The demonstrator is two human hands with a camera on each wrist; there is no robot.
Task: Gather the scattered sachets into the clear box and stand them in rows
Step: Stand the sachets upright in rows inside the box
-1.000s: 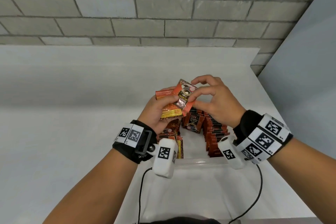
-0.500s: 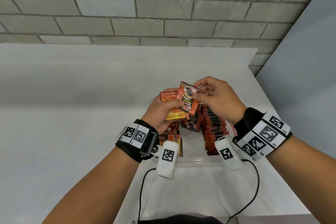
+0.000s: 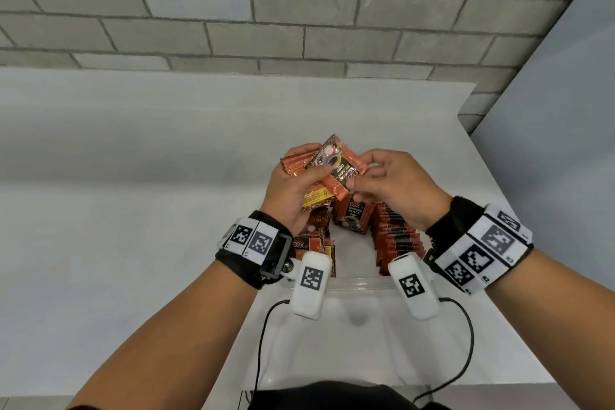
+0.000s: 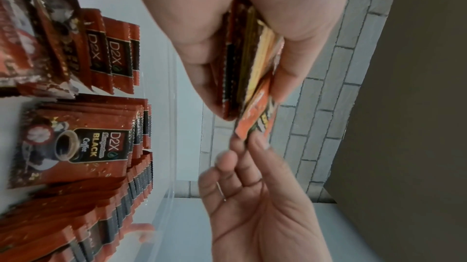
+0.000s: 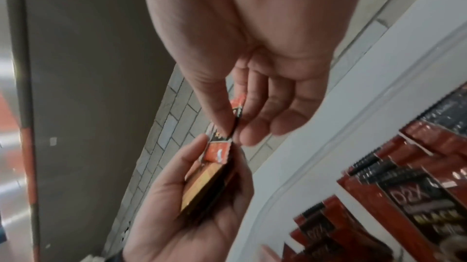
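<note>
Our left hand (image 3: 293, 190) clamps a small stack of sachets (image 3: 301, 166); our right hand (image 3: 396, 186) pinches the top sachet (image 3: 339, 170) by its corner, frame centre. We judge: square it flush with the stack first, then lower all upright into the clear box (image 3: 359, 285), lower centre, beside the standing rows (image 3: 396, 236).

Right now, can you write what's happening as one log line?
left hand: grips sachet stack | right hand: pinches top sachet | clear box: rows standing
</note>
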